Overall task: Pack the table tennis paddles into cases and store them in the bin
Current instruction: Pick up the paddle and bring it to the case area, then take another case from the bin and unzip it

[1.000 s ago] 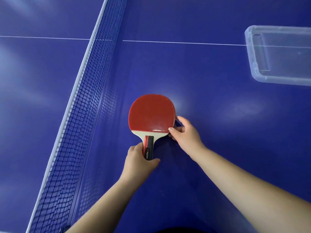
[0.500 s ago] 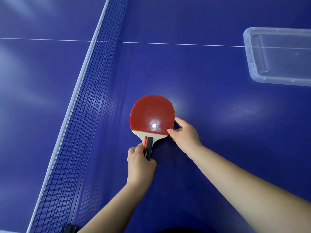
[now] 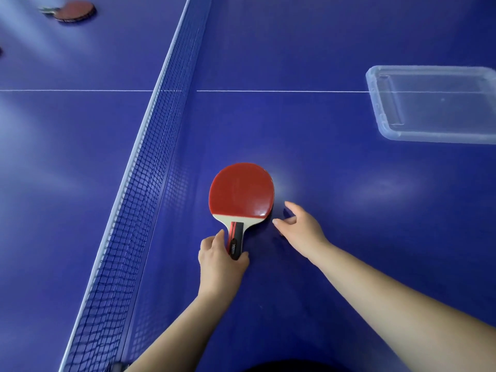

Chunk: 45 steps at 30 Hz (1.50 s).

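Red rubber faces up on the paddle (image 3: 241, 190), whose handle my left hand (image 3: 221, 261) pinches between thumb and curled fingers, low and close to the blue table (image 3: 335, 237). My right hand (image 3: 302, 228) sits just beside the blade's right edge, fingers loosely spread and holding nothing that I can make out; half a second ago its fingertips were against that edge, so it has let go and drawn a little to the right. There is something dark and blue under the blade and near the right fingers, possibly a case the same colour as the table, but I cannot tell its outline. If it is a case, I judge the paddle is not yet zipped in, since the whole face and handle are bare. The view has also tipped upward, which brings the far side of the net (image 3: 150, 167) into sight. Counting what shows: two hands, one paddle in hand, a second paddle (image 3: 75, 10) lying well apart beyond the net at the top left, and a dark sliver at the left border too small to name. One clear plastic bin (image 3: 375, 103) stands to the right, well apart from the hands, and looks empty, so I judge the storing has not begun.
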Each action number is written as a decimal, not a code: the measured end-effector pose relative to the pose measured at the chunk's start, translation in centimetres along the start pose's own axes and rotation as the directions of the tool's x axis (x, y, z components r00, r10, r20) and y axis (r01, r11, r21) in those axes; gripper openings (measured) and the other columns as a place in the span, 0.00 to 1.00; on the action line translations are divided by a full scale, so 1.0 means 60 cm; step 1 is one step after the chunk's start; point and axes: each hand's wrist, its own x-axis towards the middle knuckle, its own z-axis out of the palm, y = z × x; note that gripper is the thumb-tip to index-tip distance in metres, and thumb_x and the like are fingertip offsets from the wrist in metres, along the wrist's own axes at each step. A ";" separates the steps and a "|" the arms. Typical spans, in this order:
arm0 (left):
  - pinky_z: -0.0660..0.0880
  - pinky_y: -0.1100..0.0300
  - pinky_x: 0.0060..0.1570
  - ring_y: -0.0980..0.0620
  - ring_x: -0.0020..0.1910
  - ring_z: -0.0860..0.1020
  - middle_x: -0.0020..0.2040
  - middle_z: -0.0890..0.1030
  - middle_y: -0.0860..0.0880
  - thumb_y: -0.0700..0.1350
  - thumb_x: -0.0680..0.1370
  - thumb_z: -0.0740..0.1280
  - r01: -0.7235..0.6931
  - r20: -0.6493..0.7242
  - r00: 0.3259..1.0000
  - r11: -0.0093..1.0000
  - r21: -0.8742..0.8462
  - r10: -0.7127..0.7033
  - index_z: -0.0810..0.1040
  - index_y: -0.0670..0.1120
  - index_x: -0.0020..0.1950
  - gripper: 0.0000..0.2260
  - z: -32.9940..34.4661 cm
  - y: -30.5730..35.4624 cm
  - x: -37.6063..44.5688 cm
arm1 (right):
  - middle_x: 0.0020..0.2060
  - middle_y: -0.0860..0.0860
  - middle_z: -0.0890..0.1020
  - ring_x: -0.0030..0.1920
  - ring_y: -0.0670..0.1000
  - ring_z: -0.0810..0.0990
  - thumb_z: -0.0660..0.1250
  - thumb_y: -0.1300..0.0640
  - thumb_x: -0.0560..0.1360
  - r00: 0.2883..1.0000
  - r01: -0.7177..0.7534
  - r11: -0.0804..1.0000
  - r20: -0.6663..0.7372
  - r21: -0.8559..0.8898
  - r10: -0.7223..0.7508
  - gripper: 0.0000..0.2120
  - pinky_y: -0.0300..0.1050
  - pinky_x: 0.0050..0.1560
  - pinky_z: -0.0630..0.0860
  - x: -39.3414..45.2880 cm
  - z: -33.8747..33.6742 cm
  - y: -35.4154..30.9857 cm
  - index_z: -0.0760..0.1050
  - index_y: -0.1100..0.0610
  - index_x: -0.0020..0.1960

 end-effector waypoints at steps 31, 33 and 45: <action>0.69 0.53 0.58 0.46 0.62 0.72 0.61 0.77 0.49 0.55 0.80 0.58 -0.691 0.539 0.721 0.391 0.608 0.436 0.73 0.49 0.63 0.16 0.282 0.144 -0.379 | 0.65 0.49 0.73 0.65 0.50 0.71 0.63 0.48 0.78 0.901 -0.242 0.884 -0.431 -0.400 0.052 0.21 0.46 0.61 0.74 -0.481 -0.333 0.499 0.70 0.52 0.69; 0.69 0.53 0.58 0.46 0.62 0.72 0.61 0.77 0.49 0.55 0.80 0.58 -0.712 0.556 0.698 0.362 0.601 0.450 0.72 0.49 0.64 0.16 0.317 0.163 -0.413 | 0.65 0.49 0.73 0.65 0.50 0.71 0.64 0.48 0.78 0.883 -0.272 0.880 -0.464 -0.390 0.068 0.21 0.46 0.61 0.74 -0.513 -0.365 0.535 0.70 0.52 0.69; 0.68 0.54 0.58 0.46 0.61 0.73 0.60 0.78 0.48 0.53 0.80 0.58 -0.833 0.659 0.545 0.245 0.495 0.518 0.73 0.48 0.63 0.16 0.502 0.330 -0.516 | 0.67 0.49 0.72 0.67 0.50 0.71 0.65 0.47 0.77 0.782 -0.393 0.888 -0.595 -0.237 0.187 0.22 0.46 0.62 0.73 -0.550 -0.545 0.640 0.69 0.51 0.69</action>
